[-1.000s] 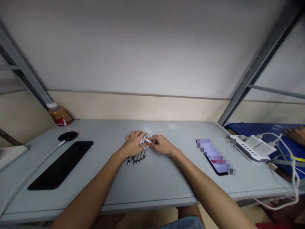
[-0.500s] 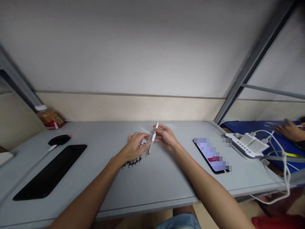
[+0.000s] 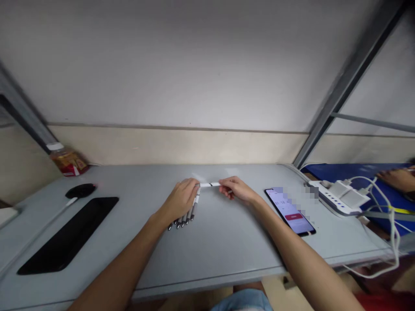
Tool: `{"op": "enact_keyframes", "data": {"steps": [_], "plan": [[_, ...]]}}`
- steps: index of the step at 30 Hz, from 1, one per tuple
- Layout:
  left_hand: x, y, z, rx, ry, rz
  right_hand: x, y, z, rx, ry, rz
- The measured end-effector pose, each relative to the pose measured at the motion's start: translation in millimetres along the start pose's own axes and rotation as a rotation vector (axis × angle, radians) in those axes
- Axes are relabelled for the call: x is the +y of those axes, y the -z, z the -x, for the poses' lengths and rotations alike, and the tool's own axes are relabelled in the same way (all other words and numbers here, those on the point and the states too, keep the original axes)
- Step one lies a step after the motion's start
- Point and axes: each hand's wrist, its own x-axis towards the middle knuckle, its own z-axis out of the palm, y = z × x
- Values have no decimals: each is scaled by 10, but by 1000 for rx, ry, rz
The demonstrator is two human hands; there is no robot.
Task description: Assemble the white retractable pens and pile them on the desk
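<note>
A white pen (image 3: pixel 210 185) lies level between my two hands, above the grey desk. My left hand (image 3: pixel 181 198) has its fingertips closed on the pen's left end. At the other end, my right hand (image 3: pixel 236 188) pinches it between thumb and fingers, the remaining fingers curled in. Beneath and beside my left hand, several pens (image 3: pixel 188 218) with white-and-grey barrels and dark metallic tips lie side by side on the desk, tips toward me. My left hand covers part of them.
To the right, a lit phone (image 3: pixel 293 214) lies by a white power strip (image 3: pixel 335 199) with plugged-in chargers and cables. At left are a black mat (image 3: pixel 69 235), a black mouse (image 3: pixel 81 190) with a white cable and a bottle (image 3: pixel 67 160). Another person's hand (image 3: pixel 397 178) is at far right.
The pen has turned from steeply slanted to level. My left hand has closed on its left end, while my right hand has moved slightly right and down.
</note>
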Motion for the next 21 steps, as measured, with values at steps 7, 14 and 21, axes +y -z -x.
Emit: {"op": "enact_keyframes", "data": {"steps": [7,14,21], "plan": [[-3,-13,-13,4,-66,-108,-19,-48,6,-95,-52,1],[-25,-55,-21,118,8,-83,-88,-117,61,19,337,372],[-29,-86,-2,20,139,23,-19,-93,39,192,666,879]]}}
